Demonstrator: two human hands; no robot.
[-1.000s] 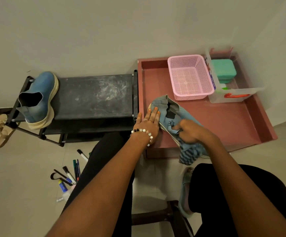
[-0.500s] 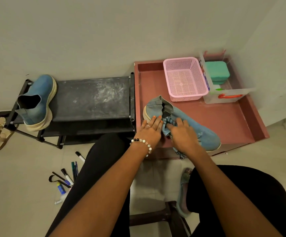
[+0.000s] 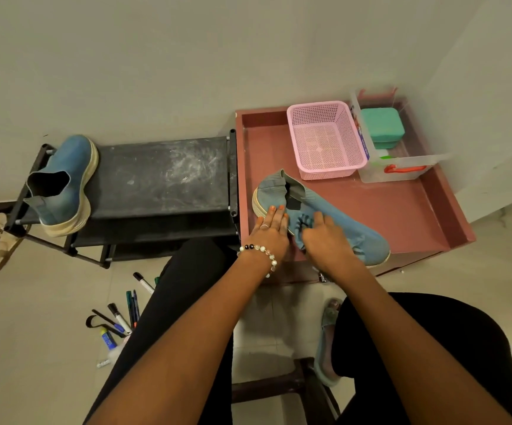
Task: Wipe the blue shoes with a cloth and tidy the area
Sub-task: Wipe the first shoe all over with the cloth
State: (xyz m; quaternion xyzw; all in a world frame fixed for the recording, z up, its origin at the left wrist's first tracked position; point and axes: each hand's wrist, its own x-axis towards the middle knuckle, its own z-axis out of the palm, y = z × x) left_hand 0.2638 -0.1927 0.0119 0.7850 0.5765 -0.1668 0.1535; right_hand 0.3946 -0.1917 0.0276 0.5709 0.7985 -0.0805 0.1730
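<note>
A: Shoe (image 3: 334, 216) lies on its side in our tray (image 3: 408, 210). Our left hand (image 3: 271, 228) presses flat on its heel, and our right hand (image 3: 325, 237) grips the cloth (image 3: 302, 222) bunched on its side. We judge the wiping half done.

B: The other shoe (image 3: 64, 182) sits on the rack (image 3: 162, 176); whether it's wiped, we can't tell. Pens (image 3: 126, 311) litter the floor. The basket (image 3: 325, 139) and box (image 3: 401, 167) crowd the tray.

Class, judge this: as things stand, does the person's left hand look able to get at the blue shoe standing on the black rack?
Probably yes: the left hand only rests flat on the nearer blue shoe, and nothing stands between it and the blue shoe on the black rack.
</note>
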